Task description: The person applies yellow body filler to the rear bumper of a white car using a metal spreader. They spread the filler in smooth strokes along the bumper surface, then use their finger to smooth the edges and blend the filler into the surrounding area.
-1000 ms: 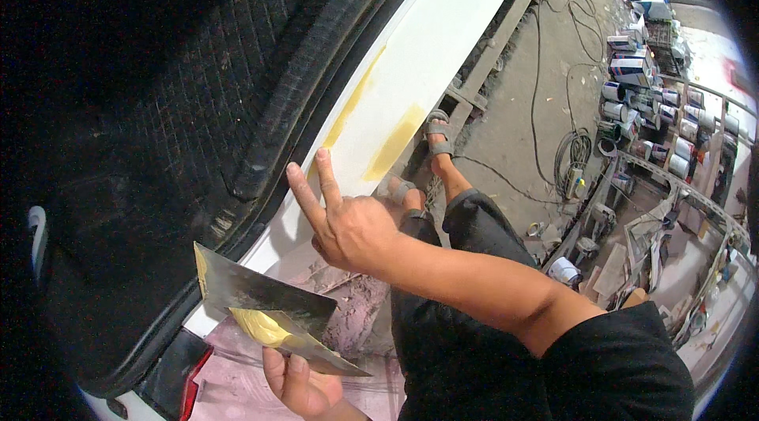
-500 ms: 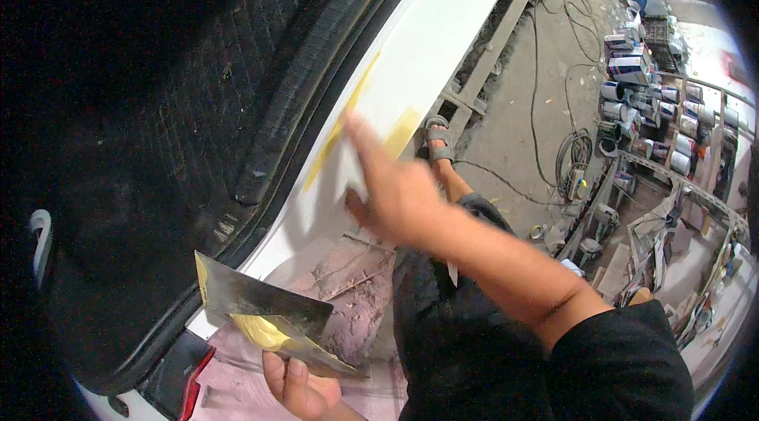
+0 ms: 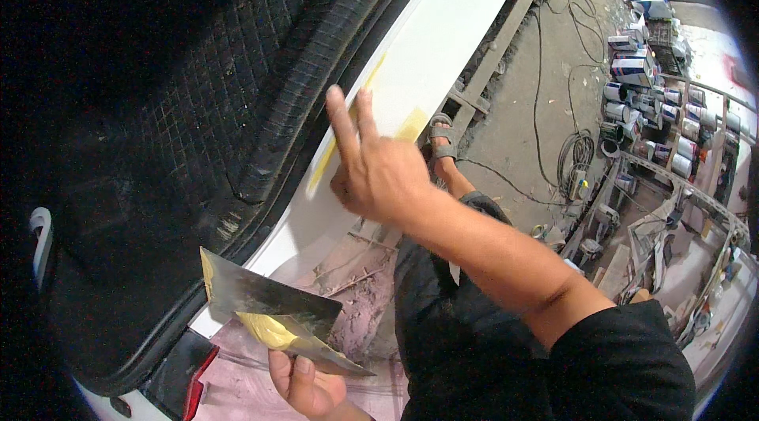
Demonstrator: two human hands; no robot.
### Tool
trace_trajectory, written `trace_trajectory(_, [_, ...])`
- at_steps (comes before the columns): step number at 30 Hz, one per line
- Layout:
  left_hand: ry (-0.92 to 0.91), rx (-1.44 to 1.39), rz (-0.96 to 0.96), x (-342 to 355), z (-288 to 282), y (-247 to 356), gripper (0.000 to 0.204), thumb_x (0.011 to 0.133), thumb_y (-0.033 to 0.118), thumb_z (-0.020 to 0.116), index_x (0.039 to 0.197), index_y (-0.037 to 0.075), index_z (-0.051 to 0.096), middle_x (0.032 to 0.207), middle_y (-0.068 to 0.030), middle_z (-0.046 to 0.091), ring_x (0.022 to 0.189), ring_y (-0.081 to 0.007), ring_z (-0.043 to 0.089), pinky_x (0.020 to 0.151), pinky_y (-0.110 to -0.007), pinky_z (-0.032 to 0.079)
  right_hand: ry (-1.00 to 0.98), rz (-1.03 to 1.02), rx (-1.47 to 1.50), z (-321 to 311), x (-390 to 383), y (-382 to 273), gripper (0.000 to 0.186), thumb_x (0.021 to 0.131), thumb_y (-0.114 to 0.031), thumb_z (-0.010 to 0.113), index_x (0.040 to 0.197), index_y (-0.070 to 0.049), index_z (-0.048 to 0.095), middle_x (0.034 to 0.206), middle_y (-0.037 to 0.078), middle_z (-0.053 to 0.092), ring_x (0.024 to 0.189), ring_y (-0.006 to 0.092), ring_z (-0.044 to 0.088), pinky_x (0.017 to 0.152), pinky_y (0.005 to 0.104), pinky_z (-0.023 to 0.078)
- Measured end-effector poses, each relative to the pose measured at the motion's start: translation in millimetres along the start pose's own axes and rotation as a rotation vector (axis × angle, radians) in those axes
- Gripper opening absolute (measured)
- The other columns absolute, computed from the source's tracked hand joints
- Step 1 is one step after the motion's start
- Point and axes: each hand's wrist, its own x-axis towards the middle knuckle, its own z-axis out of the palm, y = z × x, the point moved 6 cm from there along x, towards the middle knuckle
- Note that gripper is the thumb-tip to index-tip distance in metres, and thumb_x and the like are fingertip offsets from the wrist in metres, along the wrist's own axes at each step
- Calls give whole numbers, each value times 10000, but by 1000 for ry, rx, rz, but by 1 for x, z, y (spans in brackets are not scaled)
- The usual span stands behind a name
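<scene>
My left hand [image 3: 304, 385] grips two metal putty spreaders, a darker upper plate [image 3: 285, 294] and a lower one [image 3: 320, 354] carrying a mound of yellow putty [image 3: 269, 330]. My right hand [image 3: 375, 172] is empty, index and middle fingers stretched out and slightly apart, other fingers curled, over the white vehicle panel [image 3: 443, 26]. The fingertips are at a thin yellow putty streak [image 3: 320, 168]; whether they touch it I cannot tell. A wider pale yellow patch [image 3: 409, 124] lies on the panel to the right of the hand. A black rubber seal [image 3: 269, 215] runs along the panel's edge.
Black quilted vehicle lining [image 3: 213, 89] fills the left, a red lamp [image 3: 202, 381] below it. My sandalled foot [image 3: 441, 136] is by wooden slats [image 3: 502, 41]. Coiled cables [image 3: 577, 160] lie on the concrete floor. Several paint cans [image 3: 632, 89] and a cluttered metal rack [image 3: 664, 231] stand right.
My right hand has moved up and rightward along the panel from lower on it, blurred halfway through, fingers still extended. My left hand and the spreaders have shifted slightly right.
</scene>
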Motion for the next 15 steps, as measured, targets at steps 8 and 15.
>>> trace_trajectory(8, [179,73,77,-6,-13,4,583,836,138,662,1371,-30,500,1277,-158,594,1080,-262,597,851,-373,527,-56,-165,76,57,-42,-62,1013,774,-226,725,1576,9,152,1341,584,304,599,332,699,513,400,558])
trace_trajectory(15, [15,120,116,3,10,21,631,861,111,607,1442,-57,426,1409,-190,514,1253,-311,522,1048,-455,435,-170,-284,301,59,-66,-78,910,800,-132,667,1567,13,200,1379,435,446,623,340,698,527,410,560])
